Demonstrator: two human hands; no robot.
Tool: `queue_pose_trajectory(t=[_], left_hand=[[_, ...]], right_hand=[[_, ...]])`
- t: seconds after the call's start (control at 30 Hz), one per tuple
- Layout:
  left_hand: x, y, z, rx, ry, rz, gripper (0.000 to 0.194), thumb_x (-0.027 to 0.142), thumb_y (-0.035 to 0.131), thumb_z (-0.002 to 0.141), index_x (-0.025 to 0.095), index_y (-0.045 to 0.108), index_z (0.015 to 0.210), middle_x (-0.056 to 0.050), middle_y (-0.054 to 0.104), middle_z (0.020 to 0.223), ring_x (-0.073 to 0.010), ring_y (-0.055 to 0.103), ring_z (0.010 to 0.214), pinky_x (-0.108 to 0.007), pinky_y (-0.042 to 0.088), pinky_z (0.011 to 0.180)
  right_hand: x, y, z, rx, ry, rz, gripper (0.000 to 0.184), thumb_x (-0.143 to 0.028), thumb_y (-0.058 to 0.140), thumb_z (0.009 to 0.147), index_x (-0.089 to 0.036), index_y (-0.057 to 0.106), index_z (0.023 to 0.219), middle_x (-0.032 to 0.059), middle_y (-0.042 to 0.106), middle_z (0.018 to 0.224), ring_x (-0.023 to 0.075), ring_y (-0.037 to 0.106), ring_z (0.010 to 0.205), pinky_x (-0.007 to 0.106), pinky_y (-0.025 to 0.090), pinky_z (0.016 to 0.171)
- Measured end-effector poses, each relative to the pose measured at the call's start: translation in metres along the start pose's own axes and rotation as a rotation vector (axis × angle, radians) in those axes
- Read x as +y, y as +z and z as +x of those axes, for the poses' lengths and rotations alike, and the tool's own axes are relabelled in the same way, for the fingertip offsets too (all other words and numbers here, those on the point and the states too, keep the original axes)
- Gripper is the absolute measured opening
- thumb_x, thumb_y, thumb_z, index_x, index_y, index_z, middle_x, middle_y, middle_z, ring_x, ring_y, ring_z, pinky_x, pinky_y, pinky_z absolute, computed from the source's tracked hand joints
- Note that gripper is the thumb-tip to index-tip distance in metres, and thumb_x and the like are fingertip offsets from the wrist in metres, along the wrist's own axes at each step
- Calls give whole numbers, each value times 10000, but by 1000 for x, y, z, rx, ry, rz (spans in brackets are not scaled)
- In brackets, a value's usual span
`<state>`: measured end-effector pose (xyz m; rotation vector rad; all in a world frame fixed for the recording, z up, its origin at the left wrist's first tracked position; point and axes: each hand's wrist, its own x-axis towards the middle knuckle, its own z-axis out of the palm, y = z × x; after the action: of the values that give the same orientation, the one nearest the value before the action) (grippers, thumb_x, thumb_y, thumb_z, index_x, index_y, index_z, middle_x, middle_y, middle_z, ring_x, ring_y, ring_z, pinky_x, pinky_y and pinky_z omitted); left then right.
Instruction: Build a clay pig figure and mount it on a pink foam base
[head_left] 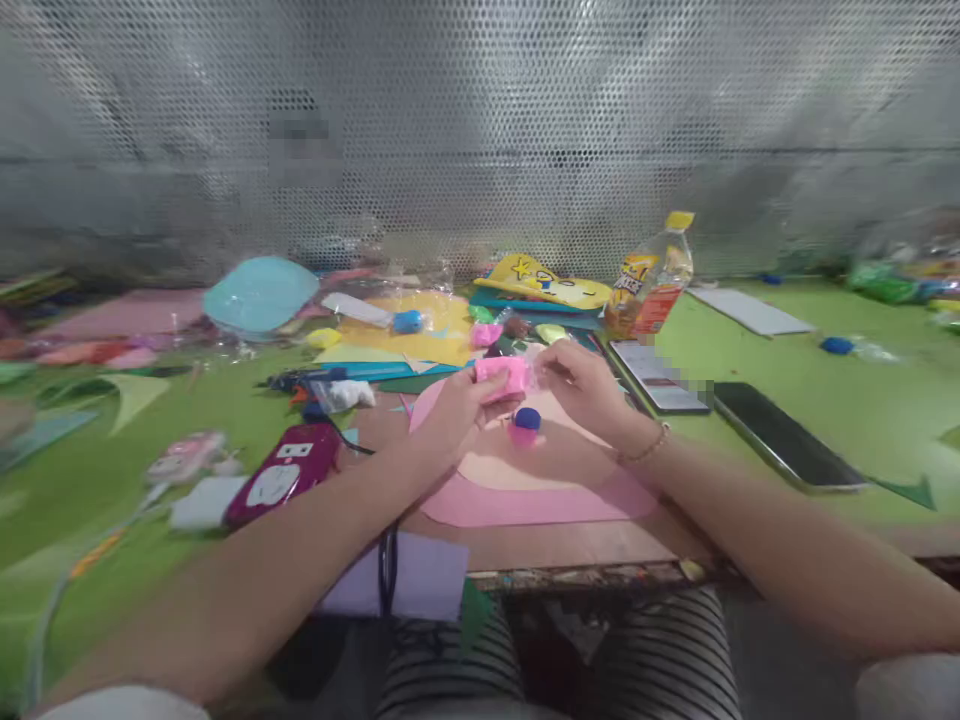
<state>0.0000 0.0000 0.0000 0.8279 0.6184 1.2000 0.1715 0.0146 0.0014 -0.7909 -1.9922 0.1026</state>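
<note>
My left hand (466, 408) is closed around a bright pink block (501, 374) that looks like soft modelling clay in clear wrapping. At the block's right end, my right hand (583, 378) has its fingers pinched together on the clear plastic wrapper (535, 370). Just below the hands, a small dark blue lump (527, 418) with pink under it rests on a peach paper sheet (547, 465). That sheet lies over a larger pink rounded sheet (540, 508) at the table's front edge. Blur hides the finer details of my fingertips.
A drink bottle (652, 280) stands behind my right hand. Two phones, one lit (660, 377) and one dark (784, 435), lie to the right. On the left are a maroon case (289, 472) and a cable (56, 590). Coloured sheets and clay packets crowd the back.
</note>
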Motion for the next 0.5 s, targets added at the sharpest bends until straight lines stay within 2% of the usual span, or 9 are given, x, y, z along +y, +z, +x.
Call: queue_pose_trajectory(t=[0.13,0.37,0.43,0.5], left_hand=[[2,-2,2,-6,-19,9,154,137,737,647,108,606,724,-3,633,685,-96,622,607,-229,526,665],[3,-2,2,29,-24,63,130,150,711,676,108,618,755,-23,643,705,-100,614,612,-240,516,673],[1,-3,3,12,-38,70,123,154,709,675,106,627,754,-32,649,715,-108,620,624,-245,519,670],[0,-4,3,-3,-46,66,117,152,711,671,107,631,743,-35,650,717,-112,622,628,-246,522,662]], right_hand=[[-3,-8,2,-49,61,-65,114,-156,420,863,-203,465,769,-9,538,659,115,497,604,222,363,574],[-3,-15,9,-129,194,-137,356,-284,393,901,-207,378,554,-23,442,490,107,419,488,241,289,508],[-4,-14,9,-130,217,-97,352,-299,429,885,-198,418,547,-22,464,487,102,430,486,236,295,502],[-5,-12,8,-104,223,-47,261,-291,484,852,-186,512,615,-7,536,557,107,467,527,232,327,516]])
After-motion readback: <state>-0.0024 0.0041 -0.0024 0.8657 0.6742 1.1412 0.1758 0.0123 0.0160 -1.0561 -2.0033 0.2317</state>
